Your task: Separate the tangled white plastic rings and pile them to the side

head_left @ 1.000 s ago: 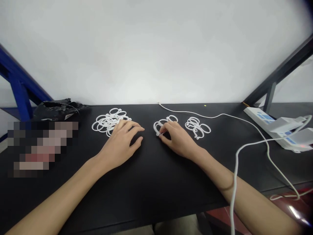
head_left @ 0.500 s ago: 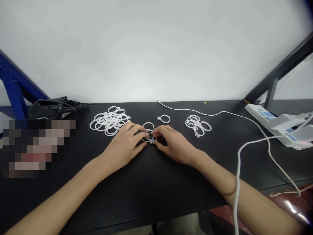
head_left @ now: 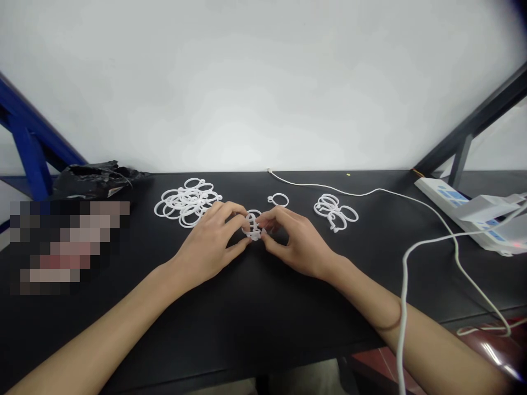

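Between my two hands, just above or on the black table (head_left: 263, 307), are a few white plastic rings (head_left: 254, 213) bunched close together. My left hand (head_left: 214, 236) pinches them from the left with thumb and fingers. From the right, my right hand (head_left: 298, 238) grips the same bunch with its fingertips. Exactly how the rings link is hidden by my fingers. A heap of white rings (head_left: 187, 203), each with a small eyelet, lies beyond my left hand. One single ring (head_left: 280, 199) rests behind my right hand, and a small cluster (head_left: 335, 211) sits to its right.
White power strip (head_left: 448, 197) with plugs stands at the right, its cable (head_left: 405, 296) looping over my right forearm. A thin white cord (head_left: 321, 186) runs along the back. Crumpled black plastic (head_left: 90, 181) and a blurred patch are at the left. A wall (head_left: 263, 88) closes the back.
The rings between my fingers have drawn closer together and overlap more. My fingertips have shifted slightly around them. The whole view has moved a little.
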A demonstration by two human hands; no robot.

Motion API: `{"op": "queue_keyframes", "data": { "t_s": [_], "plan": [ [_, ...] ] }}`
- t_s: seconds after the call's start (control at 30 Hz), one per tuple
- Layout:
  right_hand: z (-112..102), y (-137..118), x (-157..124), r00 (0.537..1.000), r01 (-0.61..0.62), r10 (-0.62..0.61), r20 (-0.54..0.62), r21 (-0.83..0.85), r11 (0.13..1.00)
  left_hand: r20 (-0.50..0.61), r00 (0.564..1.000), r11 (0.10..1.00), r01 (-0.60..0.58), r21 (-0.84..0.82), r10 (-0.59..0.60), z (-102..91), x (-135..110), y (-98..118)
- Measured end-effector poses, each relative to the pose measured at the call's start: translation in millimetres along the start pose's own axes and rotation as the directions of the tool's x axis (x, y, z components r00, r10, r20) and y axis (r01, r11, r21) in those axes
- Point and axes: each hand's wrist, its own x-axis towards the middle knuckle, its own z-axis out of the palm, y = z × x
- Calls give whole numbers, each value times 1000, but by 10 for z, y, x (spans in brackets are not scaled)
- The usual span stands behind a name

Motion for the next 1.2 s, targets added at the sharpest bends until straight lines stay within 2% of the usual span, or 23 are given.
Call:
{"op": "queue_keyframes", "data": {
  "t_s": [0.13,0.27,0.47,0.6,0.73,0.8,0.87,1.03,1.1,1.2],
  "plan": [
    [-12,-25,-4,999,21,-20,-35,16,1000,-41,998,999,37,-40,-38,-14,-4,35],
    [-11,-38,6,997,51,-50,-52,23,998,-36,997,992,64,-106,-68,-14,0,63],
    [2,-35,5,992,41,-41,-116,-6,999,-92,981,979,160,-126,-173,-8,8,53],
    [5,10,1,986,-46,21,-165,-146,988,-82,984,986,156,-61,-160,-27,8,52],
    [-2,84,4,981,-186,159,-110,-325,927,-54,987,989,149,-20,-149,-32,3,65],
    [-9,91,1,976,-216,197,-89,-374,902,-46,988,989,150,-13,-151,-32,1,74],
    [-12,63,-4,981,-194,170,-98,-349,917,-46,988,989,146,-11,-146,-32,0,81],
    [18,-56,-25,998,-23,19,-58,-67,998,-38,993,991,107,-75,-110,-21,6,87],
    [35,-74,-28,1000,0,0,-24,-23,1000,-11,995,990,96,-100,-98,-16,4,83],
    [42,-75,-24,999,0,1,-45,11,1000,14,995,989,96,-112,-95,-23,-6,78]
  ]
}}
